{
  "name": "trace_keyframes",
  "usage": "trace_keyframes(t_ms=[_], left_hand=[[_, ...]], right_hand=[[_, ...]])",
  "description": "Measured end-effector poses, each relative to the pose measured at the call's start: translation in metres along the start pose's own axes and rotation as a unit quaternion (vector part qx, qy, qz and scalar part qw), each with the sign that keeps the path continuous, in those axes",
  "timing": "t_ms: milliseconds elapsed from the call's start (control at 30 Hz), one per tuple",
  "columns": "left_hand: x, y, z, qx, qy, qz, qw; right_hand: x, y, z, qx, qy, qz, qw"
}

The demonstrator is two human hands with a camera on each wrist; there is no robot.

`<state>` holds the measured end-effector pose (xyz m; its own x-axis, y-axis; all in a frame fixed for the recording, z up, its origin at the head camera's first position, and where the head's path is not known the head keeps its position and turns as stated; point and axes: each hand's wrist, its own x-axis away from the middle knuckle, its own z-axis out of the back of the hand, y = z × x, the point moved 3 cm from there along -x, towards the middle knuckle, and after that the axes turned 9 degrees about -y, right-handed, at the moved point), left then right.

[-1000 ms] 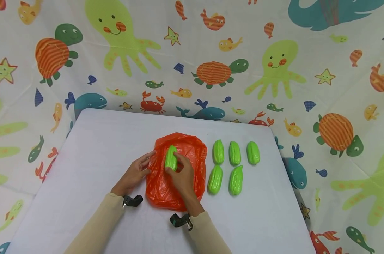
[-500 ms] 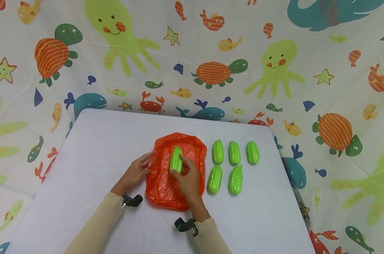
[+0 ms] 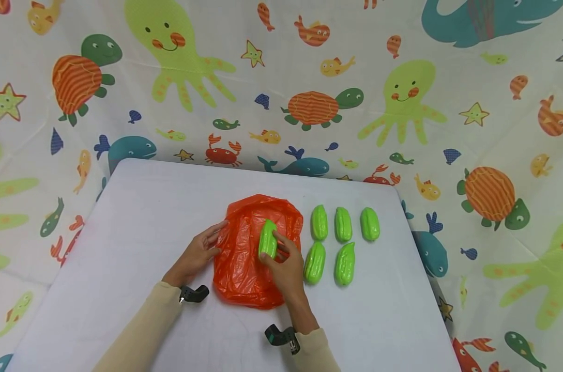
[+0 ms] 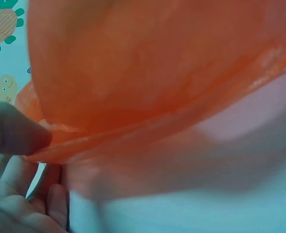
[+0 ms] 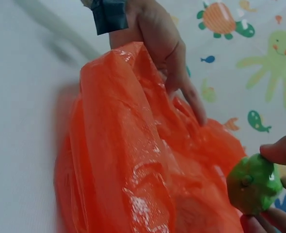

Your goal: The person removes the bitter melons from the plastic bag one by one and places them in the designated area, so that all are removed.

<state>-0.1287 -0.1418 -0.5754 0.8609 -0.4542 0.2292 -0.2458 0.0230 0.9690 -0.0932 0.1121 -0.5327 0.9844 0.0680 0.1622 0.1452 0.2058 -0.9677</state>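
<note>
My left hand pinches the left edge of a red plastic bag. In the left wrist view, the thumb lies over the bag's orange-looking rim, with fingers beneath. A short, glossy, ridged green gourd is held between the thumb and fingers of my right hand, over the right half of the bag mouth. The right wrist view shows this gourd end-on, above the bag's inner side. The bag's bottom is not plainly visible.
Several similar green gourds lie in two rows on the white table, right of the bag. Behind stands a curtain printed with sea animals. Black wrist devices sit on both forearms.
My right hand has carried the green gourd rightward and slightly toward me across the bag. The left hand, the bag and the gourds on the table stay where they were.
</note>
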Motion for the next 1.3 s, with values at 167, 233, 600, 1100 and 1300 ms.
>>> trace_keyframes(t_ms=[167,233,600,1100,1300], left_hand=[[0.001,0.001,0.0,-0.001,0.007,0.009,0.9999],[0.002,0.001,-0.001,-0.002,0.01,0.011,0.9999],[0.001,0.003,0.0,0.004,-0.002,-0.004,1.0],[-0.001,0.003,0.001,0.0,0.0,0.0,1.0],[-0.002,0.001,0.002,0.003,0.002,0.004,1.0]], right_hand=[[0.001,0.005,0.01,-0.014,0.008,0.005,0.9999],[0.002,0.007,0.015,-0.015,0.016,0.002,0.9998],[0.007,0.008,0.039,-0.011,0.053,-0.012,0.9984],[0.012,0.014,0.077,-0.02,0.059,-0.024,0.9977],[0.016,0.014,0.092,-0.002,0.077,-0.028,0.9967]])
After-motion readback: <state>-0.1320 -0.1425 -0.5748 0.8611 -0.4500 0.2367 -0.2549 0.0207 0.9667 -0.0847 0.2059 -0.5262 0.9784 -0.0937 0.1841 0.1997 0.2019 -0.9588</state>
